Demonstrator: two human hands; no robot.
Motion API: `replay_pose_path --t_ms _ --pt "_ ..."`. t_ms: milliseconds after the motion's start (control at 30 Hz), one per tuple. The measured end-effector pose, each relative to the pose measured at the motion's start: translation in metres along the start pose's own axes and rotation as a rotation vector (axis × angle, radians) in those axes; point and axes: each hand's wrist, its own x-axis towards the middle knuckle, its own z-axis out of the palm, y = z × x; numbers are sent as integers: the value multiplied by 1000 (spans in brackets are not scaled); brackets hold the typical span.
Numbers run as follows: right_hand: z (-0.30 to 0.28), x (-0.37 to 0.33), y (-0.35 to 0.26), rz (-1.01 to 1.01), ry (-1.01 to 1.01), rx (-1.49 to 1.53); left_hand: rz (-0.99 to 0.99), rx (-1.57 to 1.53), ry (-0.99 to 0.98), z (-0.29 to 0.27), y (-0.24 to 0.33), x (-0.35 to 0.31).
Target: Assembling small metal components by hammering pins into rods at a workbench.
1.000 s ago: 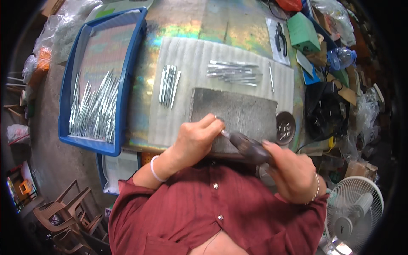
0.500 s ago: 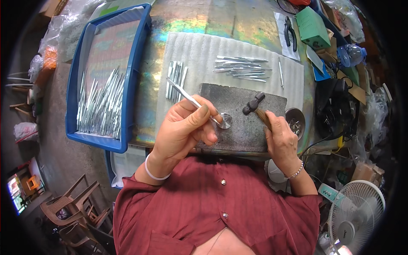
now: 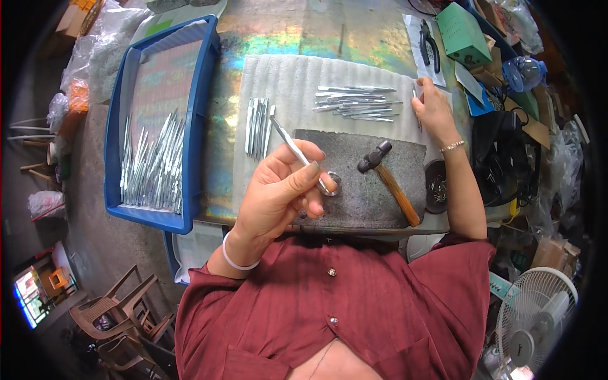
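Workshop surface (image 3: 221, 139), left hand (image 3: 282, 180) pinching silvery rod (image 3: 291, 147), right hand (image 3: 436, 114) well apart at thinner rod (image 3: 414, 92), grip unclear, hammer (image 3: 396, 193) on slab (image 3: 408, 155)

Table (image 3: 272, 31) with foam sheet (image 3: 288, 76), blue tray (image 3: 198, 126)

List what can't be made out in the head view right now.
All in the head view:
Whether the right hand grips the thin rod on the mat's edge: fingers hide the contact.
Full shape of the round shiny piece: left hand fingers cover part.
What the bits in the dark bowl are: too small.
Rest of the shirt: cut off by the lower edge.
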Motion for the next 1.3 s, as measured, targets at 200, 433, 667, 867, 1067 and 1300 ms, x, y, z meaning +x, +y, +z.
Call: replay_pose_path --t_ms 200,433,667,867,1067,1300 --pt "21 4 30 -221 134 3 90 538 232 15 1 -7" --pt "-70 -44 -41 -29 67 186 338 912 134 3 4 -15" --pt "-86 -115 -106 -201 -324 1017 203 879 32 27 -6 -9" --pt "-77 -134 -151 -243 -356 1181 285 1065 -82 26 -11 -10" --pt "-58 -134 -165 -202 -196 1184 252 842 16 27 -20 -14" --pt "-55 -128 -175 -441 22 893 351 855 -49 18 -19 -16"
